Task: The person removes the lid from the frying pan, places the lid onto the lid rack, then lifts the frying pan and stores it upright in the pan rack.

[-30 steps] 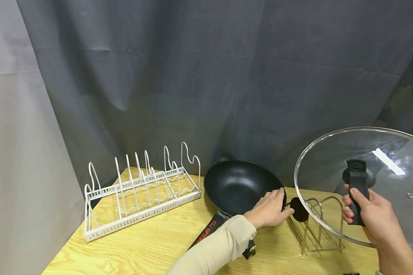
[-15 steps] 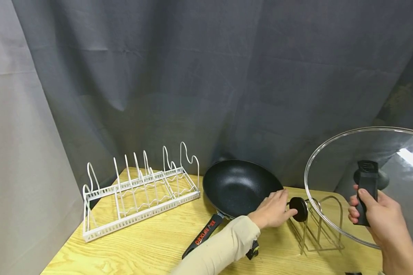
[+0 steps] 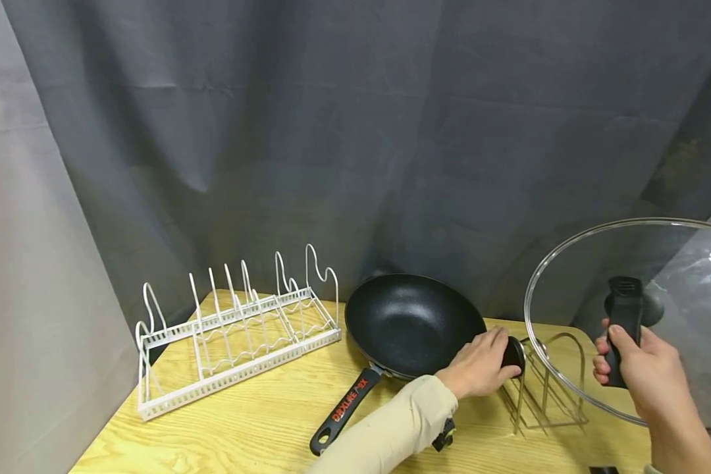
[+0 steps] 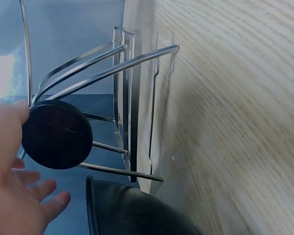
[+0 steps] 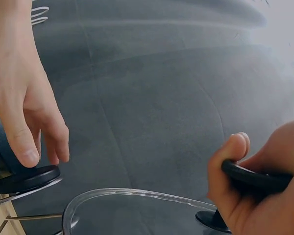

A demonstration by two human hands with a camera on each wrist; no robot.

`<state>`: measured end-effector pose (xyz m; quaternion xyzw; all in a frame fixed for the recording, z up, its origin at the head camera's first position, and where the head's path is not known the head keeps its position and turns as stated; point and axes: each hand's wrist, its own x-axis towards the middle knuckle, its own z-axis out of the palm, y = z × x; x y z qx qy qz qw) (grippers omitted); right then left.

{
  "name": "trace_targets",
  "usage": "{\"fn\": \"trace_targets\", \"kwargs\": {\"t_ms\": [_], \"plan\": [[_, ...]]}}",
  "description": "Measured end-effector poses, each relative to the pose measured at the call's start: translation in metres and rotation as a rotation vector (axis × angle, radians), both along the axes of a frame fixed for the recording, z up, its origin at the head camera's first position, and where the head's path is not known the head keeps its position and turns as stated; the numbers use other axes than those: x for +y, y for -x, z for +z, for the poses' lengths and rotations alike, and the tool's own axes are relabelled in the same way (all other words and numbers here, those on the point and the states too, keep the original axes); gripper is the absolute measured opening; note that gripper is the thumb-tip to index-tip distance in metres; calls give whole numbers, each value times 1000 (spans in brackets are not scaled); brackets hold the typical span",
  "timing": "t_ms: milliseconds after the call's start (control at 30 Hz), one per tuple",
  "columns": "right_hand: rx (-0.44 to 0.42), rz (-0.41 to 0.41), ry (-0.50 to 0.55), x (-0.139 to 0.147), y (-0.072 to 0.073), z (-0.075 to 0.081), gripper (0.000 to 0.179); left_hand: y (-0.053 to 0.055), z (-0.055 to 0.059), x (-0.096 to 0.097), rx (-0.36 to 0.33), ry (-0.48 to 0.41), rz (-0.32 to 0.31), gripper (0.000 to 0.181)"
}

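My right hand grips the black upright handle of a large glass lid, raised at the right of the head view. In that view my left hand reaches across the right rim of a black frying pan to a round black knob at a small wire rack. The left thumb lies at the knob's edge in the left wrist view, the other fingers spread beyond it. From the right wrist view, the left fingers hang loosely just above the knob.
A white expandable wire rack stands at the left on the wooden table. The pan's black handle points toward the front. A grey curtain hangs close behind everything.
My left hand has slid right from the pan's rim to the black knob, which has turned more edge-on. The right hand first carried the glass lid right, then slightly back left.
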<state>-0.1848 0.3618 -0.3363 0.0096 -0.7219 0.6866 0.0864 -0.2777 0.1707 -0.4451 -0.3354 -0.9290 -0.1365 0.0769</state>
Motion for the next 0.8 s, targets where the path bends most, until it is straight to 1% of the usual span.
{"fn": "trace_targets", "kwargs": {"t_ms": [67, 167, 467, 533, 700, 800], "plan": [[-17, -16, -24, -1, 0, -1, 27, 1, -1, 1, -4, 10, -5, 68], [-22, -14, -39, -1, 0, 0, 27, 2, -4, 3, -12, 21, -8, 69], [-58, 17, -97, 0, 0, -5, 27, 3, -9, 8, 38, 45, -19, 67], [-70, 16, -146, -2, 1, -5, 28, 4, -9, 9, 45, 43, -14, 67], [-113, -42, -339, -9, 1, -4, 37, 5, -11, 11, 41, 18, 2, 66], [-119, -61, -418, -14, 0, -3, 42, 4, -11, 12, 37, -7, 12, 65]]}}
